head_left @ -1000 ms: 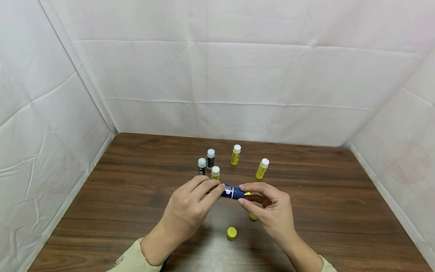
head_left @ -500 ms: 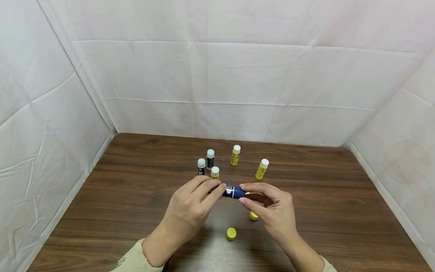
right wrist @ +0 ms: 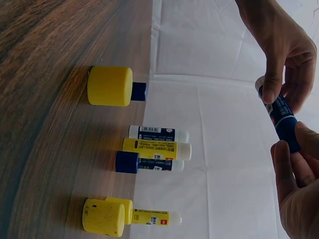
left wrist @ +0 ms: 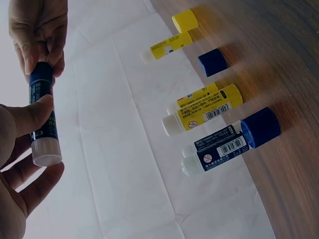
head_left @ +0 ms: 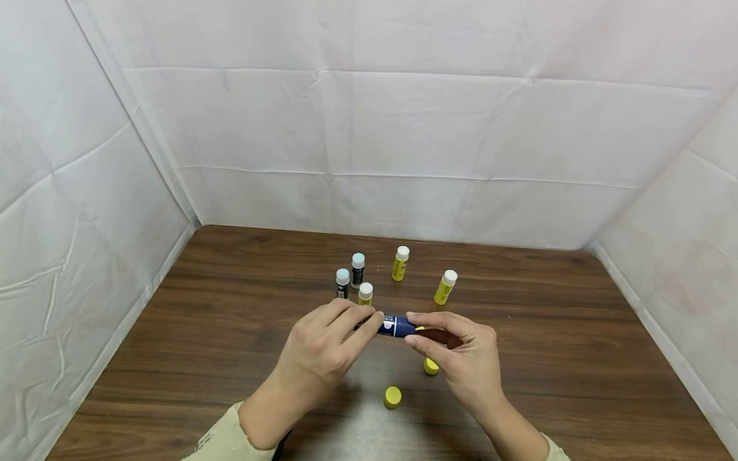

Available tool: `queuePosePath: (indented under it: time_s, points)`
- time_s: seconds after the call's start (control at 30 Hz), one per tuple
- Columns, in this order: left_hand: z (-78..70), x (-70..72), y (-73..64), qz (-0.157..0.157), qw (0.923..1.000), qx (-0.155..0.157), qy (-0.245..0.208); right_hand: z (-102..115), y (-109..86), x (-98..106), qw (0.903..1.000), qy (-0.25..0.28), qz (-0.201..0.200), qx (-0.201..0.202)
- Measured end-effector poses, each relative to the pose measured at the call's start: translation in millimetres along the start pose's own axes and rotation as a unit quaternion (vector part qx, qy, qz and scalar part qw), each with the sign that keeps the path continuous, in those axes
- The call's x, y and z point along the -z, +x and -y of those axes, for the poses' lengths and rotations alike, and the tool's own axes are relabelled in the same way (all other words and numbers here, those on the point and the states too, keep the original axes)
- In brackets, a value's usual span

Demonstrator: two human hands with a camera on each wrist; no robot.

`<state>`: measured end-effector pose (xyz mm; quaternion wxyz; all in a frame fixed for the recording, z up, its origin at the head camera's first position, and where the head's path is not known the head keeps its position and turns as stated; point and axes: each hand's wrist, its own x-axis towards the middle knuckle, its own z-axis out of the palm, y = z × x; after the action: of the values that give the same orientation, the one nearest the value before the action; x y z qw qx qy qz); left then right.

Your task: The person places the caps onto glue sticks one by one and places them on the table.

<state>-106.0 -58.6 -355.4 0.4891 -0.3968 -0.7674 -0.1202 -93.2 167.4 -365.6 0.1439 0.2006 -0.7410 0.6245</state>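
Note:
Both hands hold one dark blue glue stick (head_left: 396, 325) lying sideways above the table. My left hand (head_left: 323, 349) grips its body, with the thumb (left wrist: 37, 115) across the label in the left wrist view. The white base (left wrist: 47, 150) sticks out below that thumb. At the other end, my right hand (head_left: 464, 352) pinches the blue cap (right wrist: 287, 133) between thumb and fingertips. The cap sits against the body. Part of the stick is hidden behind the left fingers in the head view.
Behind the hands, yellow glue sticks (head_left: 400, 264) and blue glue sticks (head_left: 357, 270) stand with white ends up. Yellow caps (head_left: 393, 397) lie nearer the front, one partly behind the right hand. Blue caps (left wrist: 260, 128) show in the wrist views. White sheets (head_left: 403, 128) enclose the wooden table (head_left: 230, 307).

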Motion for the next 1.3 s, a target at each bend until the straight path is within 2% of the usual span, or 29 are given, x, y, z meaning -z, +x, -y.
queuePosePath:
  time_s: [0.5,0.9,1.3]
  points:
    - [3.9,1.0,0.2,-0.012,0.9994,-0.031,-0.001,0.3,-2.2,-2.7,0.9998,-0.011,-0.019,0.003]
    - [7.1,2.0,-3.9,0.005,0.9993,-0.035,-0.010,-1.9,-2.7,-6.3,0.9996,-0.016,-0.021,0.012]
    - [7.9,-0.6,-6.0,-0.013,0.9993,-0.033,-0.009,-2.8,-2.7,-10.7,0.9994,-0.020,-0.029,0.004]
